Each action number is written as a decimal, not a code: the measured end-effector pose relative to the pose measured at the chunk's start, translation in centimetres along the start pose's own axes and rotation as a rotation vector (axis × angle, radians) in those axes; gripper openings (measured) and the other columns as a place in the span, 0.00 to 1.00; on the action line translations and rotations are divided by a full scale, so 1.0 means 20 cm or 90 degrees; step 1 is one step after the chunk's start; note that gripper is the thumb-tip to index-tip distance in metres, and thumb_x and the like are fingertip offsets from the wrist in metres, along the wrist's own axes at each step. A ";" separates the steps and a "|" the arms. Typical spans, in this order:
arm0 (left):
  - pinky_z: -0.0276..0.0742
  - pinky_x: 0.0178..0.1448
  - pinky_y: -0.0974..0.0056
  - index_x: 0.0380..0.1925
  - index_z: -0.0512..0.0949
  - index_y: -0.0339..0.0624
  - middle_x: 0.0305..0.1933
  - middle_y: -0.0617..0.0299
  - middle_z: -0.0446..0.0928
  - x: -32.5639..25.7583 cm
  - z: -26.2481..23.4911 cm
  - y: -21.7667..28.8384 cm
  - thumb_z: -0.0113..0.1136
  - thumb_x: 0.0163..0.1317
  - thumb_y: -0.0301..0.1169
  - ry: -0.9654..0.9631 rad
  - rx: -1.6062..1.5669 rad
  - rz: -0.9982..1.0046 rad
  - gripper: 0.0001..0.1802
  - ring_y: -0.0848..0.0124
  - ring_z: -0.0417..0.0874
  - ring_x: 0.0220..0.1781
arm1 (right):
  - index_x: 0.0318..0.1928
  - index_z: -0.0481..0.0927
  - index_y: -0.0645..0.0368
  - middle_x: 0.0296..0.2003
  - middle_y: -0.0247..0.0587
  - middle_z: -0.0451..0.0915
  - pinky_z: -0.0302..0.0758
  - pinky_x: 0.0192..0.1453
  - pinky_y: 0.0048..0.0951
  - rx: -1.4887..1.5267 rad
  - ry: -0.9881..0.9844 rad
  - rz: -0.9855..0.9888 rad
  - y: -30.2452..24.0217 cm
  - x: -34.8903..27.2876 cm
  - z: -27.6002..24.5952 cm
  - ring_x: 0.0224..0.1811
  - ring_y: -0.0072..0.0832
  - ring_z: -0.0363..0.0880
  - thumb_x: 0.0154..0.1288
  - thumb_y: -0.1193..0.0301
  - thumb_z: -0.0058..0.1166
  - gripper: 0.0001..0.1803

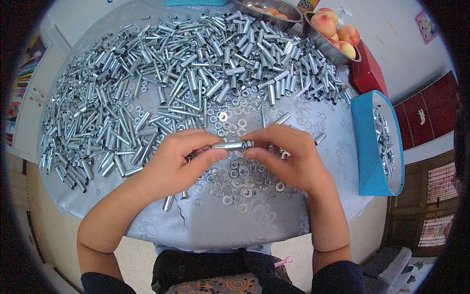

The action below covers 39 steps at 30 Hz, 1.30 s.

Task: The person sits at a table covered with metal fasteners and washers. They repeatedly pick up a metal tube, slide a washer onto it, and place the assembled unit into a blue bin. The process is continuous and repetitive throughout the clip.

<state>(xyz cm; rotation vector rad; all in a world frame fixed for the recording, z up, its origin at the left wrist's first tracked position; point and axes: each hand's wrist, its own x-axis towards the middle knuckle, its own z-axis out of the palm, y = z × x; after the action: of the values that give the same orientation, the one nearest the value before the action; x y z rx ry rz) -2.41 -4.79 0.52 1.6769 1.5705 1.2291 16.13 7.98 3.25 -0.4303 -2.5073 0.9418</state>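
Observation:
Both hands meet over the near middle of the table around one silver sleeve anchor, held level. My left hand pinches its metal sleeve between thumb and fingers. At the right end of the anchor sit what look like a washer and nut, gripped by the thumb and fingertips of my right hand. Loose flat washers and rings lie scattered below and beyond my fingers. A wide heap of metal sleeves and bolts spreads over the far and left parts of the table.
The round table has a shiny grey cloth. At its right edge stands a blue box holding metal anchors. Peaches fill a steel bowl beside a red box. Another bowl and a light-blue basket stand at the back.

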 end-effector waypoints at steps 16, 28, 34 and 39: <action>0.65 0.28 0.68 0.32 0.77 0.35 0.23 0.59 0.72 -0.01 0.02 -0.02 0.59 0.57 0.30 0.016 -0.027 -0.041 0.09 0.73 0.70 0.22 | 0.40 0.75 0.57 0.31 0.43 0.77 0.73 0.33 0.36 0.041 -0.028 0.053 -0.05 0.01 0.02 0.31 0.42 0.77 0.58 0.66 0.56 0.12; 0.65 0.28 0.67 0.33 0.75 0.35 0.23 0.59 0.71 -0.02 0.01 -0.01 0.57 0.58 0.30 0.004 -0.028 -0.027 0.08 0.72 0.70 0.23 | 0.38 0.74 0.58 0.29 0.46 0.74 0.70 0.33 0.39 -0.094 -0.137 -0.038 0.02 0.01 0.02 0.30 0.44 0.75 0.59 0.62 0.54 0.13; 0.67 0.30 0.66 0.33 0.75 0.36 0.25 0.57 0.72 -0.01 0.02 -0.01 0.58 0.57 0.29 0.018 -0.016 0.012 0.08 0.68 0.72 0.25 | 0.35 0.76 0.62 0.23 0.43 0.71 0.66 0.30 0.33 -0.018 0.007 -0.114 0.01 0.01 0.05 0.25 0.39 0.71 0.57 0.68 0.56 0.10; 0.68 0.31 0.67 0.34 0.75 0.36 0.27 0.58 0.72 0.00 0.01 -0.02 0.59 0.55 0.28 0.026 0.052 0.092 0.09 0.69 0.73 0.26 | 0.37 0.74 0.58 0.25 0.45 0.74 0.70 0.32 0.38 -0.028 -0.170 -0.012 0.03 0.01 0.02 0.27 0.43 0.74 0.61 0.61 0.51 0.13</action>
<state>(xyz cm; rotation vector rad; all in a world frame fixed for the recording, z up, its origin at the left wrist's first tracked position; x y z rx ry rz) -2.34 -4.75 0.03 1.8555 1.5666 1.2937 15.85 8.31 2.69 -0.3095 -2.7709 0.9967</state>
